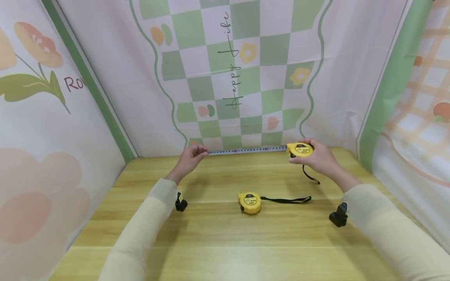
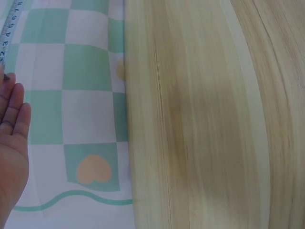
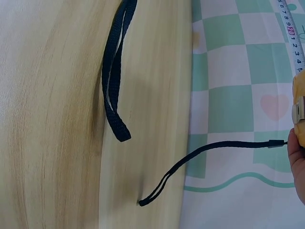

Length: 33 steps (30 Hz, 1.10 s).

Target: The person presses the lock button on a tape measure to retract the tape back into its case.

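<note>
A yellow tape measure (image 1: 300, 150) is gripped in my right hand (image 1: 322, 159), near the back of the table. From its case a white blade (image 1: 247, 150) stretches left in a nearly straight line. My left hand (image 1: 189, 160) pinches the blade's free end between thumb and fingers. In the left wrist view, the blade's low numbers (image 2: 9, 28) show just past the fingertips. A black wrist strap (image 3: 214, 145) hangs from the held case. Closer to me, a second yellow tape measure (image 1: 250, 203) lies on the table, its black strap (image 1: 286, 200) extending right.
The wooden table (image 1: 218, 230) meets a patterned fabric wall (image 1: 277, 19) at the back, with printed fabric on both sides. Black wrist cameras are worn at the left cuff (image 1: 181, 203) and right cuff (image 1: 339, 215).
</note>
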### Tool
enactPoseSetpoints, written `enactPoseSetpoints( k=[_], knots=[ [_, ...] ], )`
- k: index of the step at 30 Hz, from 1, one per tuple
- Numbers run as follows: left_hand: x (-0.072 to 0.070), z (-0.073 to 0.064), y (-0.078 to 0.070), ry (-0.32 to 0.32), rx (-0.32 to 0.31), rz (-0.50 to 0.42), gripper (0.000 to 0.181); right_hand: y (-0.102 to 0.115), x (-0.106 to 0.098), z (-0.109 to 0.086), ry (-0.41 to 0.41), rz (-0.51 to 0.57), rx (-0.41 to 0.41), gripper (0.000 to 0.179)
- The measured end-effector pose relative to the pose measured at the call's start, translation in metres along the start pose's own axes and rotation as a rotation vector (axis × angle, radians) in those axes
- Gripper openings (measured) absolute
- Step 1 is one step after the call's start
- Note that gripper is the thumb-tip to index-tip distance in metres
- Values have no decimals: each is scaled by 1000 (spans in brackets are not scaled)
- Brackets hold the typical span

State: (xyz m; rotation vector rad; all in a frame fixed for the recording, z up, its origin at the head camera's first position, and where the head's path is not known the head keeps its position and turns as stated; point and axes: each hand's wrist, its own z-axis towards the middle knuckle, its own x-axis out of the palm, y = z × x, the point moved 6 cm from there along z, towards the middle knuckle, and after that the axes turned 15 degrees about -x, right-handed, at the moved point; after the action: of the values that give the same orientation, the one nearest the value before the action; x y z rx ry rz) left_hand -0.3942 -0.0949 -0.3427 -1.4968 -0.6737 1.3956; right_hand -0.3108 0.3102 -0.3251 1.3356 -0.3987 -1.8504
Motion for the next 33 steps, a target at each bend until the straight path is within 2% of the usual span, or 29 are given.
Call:
enactPoseSetpoints(
  k=[33],
  knots=[
    [7,1,1,13,-1,-22,16,0,7,2,-10,-7,-40,93]
  ],
)
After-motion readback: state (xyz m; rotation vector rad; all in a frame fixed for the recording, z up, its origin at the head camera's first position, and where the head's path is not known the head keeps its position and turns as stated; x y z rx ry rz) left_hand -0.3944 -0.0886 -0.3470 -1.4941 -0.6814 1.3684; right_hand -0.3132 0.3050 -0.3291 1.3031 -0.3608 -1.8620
